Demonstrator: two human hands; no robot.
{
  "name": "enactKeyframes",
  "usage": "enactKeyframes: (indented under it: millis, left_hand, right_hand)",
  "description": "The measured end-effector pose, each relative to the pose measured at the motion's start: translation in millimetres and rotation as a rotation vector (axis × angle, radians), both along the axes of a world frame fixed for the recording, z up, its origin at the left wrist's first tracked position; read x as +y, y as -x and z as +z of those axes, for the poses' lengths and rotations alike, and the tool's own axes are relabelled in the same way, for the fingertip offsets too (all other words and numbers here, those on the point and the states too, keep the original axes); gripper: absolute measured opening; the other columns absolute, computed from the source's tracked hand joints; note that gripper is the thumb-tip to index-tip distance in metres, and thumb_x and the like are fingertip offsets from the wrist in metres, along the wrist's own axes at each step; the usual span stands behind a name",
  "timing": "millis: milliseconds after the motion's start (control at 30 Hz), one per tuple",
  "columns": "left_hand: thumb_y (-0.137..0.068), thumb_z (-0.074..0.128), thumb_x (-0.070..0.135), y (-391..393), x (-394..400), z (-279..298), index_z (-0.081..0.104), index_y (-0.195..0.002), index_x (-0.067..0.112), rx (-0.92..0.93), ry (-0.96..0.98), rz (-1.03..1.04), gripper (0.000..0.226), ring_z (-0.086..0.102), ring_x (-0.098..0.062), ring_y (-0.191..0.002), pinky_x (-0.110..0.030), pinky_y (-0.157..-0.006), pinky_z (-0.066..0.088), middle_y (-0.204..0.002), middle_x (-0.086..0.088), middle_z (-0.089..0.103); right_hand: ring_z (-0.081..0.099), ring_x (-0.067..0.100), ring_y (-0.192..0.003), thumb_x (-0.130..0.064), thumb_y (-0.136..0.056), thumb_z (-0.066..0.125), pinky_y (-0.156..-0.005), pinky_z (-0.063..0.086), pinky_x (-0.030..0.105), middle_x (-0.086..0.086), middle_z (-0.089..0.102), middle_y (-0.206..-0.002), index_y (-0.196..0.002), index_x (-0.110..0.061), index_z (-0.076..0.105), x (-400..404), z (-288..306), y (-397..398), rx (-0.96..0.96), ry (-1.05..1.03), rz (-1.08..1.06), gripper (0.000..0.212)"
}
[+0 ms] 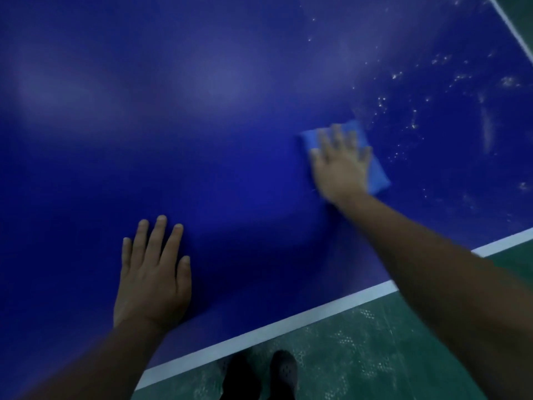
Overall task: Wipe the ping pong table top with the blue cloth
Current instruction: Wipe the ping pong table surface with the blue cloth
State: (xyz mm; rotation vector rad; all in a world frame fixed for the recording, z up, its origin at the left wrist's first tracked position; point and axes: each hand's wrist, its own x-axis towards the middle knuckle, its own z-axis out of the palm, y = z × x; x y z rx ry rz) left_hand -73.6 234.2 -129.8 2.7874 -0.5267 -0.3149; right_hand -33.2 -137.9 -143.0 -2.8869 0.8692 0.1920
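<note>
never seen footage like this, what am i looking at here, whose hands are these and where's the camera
There is no machine here, just one person. The single picture comes from a wide-angle camera worn on their head, looking forward and down, so you see their own two arms reaching out.

The big dark blue surface with a white edge stripe is a ping pong table top. The left hand lies flat on it with straight fingers, holding nothing. The right hand presses flat on a folded light blue cloth, fingers spread rather than curled around it; it looks blurred.

To the right of the cloth, pale specks and smears dot the table. Below the table edge are a green floor and the person's dark shoes.
</note>
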Motion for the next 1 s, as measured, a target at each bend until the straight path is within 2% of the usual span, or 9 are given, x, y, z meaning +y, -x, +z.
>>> enactKeyframes:
  millis: [100,167,333,400,633,700,833,900,1000]
  left_hand:
    - [-0.096,0.017,0.046,0.1,-0.3,-0.7,0.038,-0.151,0.011,-0.001,-0.001,0.000,0.069,0.004,-0.028,-0.153,-0.051,-0.123,0.002,-0.163,-0.011,0.021]
    - [-0.096,0.016,0.047,0.2,-1.0,0.8,0.037,-0.152,0.012,0.007,-0.003,0.001,0.069,0.002,-0.028,-0.153,-0.050,-0.123,0.001,-0.163,-0.010,0.019]
    - [-0.096,0.010,0.049,1.5,-0.8,1.6,0.030,-0.155,0.014,0.004,-0.059,-0.018,0.071,-0.002,-0.028,-0.153,-0.050,-0.123,0.000,-0.165,-0.008,0.014]
    - [-0.096,0.011,0.049,1.3,-0.3,0.1,0.030,-0.155,0.014,0.001,-0.063,-0.020,0.071,-0.001,-0.029,-0.153,-0.051,-0.123,0.001,-0.165,-0.009,0.015]
    - [-0.098,0.013,0.047,2.4,0.9,-6.9,0.030,-0.154,0.013,-0.049,-0.078,-0.010,0.067,0.004,-0.031,-0.152,-0.051,-0.123,0.003,-0.164,-0.011,0.019]
    - [-0.098,0.016,0.047,3.7,0.0,-6.9,0.031,-0.154,0.013,-0.053,-0.071,-0.008,0.067,0.005,-0.031,-0.152,-0.051,-0.123,0.003,-0.163,-0.011,0.020]
    - [-0.097,0.013,0.051,4.4,-1.1,-5.2,0.027,-0.156,0.014,-0.061,-0.113,-0.014,0.071,0.004,-0.031,-0.152,-0.051,-0.123,0.003,-0.164,-0.011,0.016]
    - [-0.096,0.012,0.054,8.3,-2.3,-2.7,0.027,-0.156,0.012,-0.062,-0.112,-0.014,0.074,0.004,-0.031,-0.152,-0.051,-0.123,0.000,-0.165,-0.013,0.015]
    - [-0.096,0.014,0.054,27.5,-20.4,2.6,0.029,-0.154,0.009,-0.075,-0.072,0.009,0.075,0.004,-0.031,-0.153,-0.051,-0.123,-0.001,-0.164,-0.015,0.015]
  right_hand:
    - [-0.004,0.029,-0.154,-0.052,-0.104,0.016,-0.119,0.000,0.063,-0.004,-0.001,-0.168,-0.160,-0.034,0.010,-70.2,14.2,38.8,-0.007,-0.088,-0.487,0.059]
    - [-0.003,0.031,-0.154,-0.052,-0.104,0.016,-0.118,0.002,0.064,-0.002,0.000,-0.168,-0.160,-0.033,0.010,-49.1,12.7,55.0,-0.030,-0.068,-0.562,0.059]
    - [0.019,0.034,-0.151,-0.048,-0.103,0.032,-0.118,0.011,0.062,0.002,0.027,-0.163,-0.152,-0.031,0.037,110.8,-4.3,104.9,-0.092,0.015,0.332,0.052]
    - [0.021,0.032,-0.151,-0.051,-0.103,0.031,-0.120,0.011,0.059,0.000,0.030,-0.162,-0.151,-0.033,0.040,100.8,-2.3,127.1,-0.039,-0.007,0.516,0.052]
    - [-0.004,0.028,-0.154,-0.052,-0.105,0.018,-0.120,0.002,0.061,-0.003,-0.001,-0.169,-0.160,-0.034,0.010,-17.7,16.3,137.0,0.004,-0.034,-0.438,0.058]
    - [0.002,0.030,-0.154,-0.050,-0.105,0.021,-0.119,0.004,0.063,-0.002,0.005,-0.168,-0.159,-0.033,0.017,30.2,12.0,128.4,-0.021,-0.031,-0.346,0.057]
    - [0.023,0.033,-0.150,-0.052,-0.102,0.029,-0.118,0.013,0.059,0.000,0.031,-0.162,-0.151,-0.032,0.040,97.3,0.1,162.0,-0.031,0.009,0.476,0.054]
    - [0.018,0.029,-0.152,-0.054,-0.102,0.027,-0.120,0.010,0.057,-0.003,0.025,-0.164,-0.154,-0.036,0.034,47.6,1.7,172.8,0.008,0.019,0.429,0.055]
    - [0.001,0.025,-0.154,-0.052,-0.104,0.024,-0.122,0.002,0.056,-0.006,0.006,-0.168,-0.159,-0.036,0.018,-44.6,10.4,186.7,0.074,0.028,-0.032,0.057]
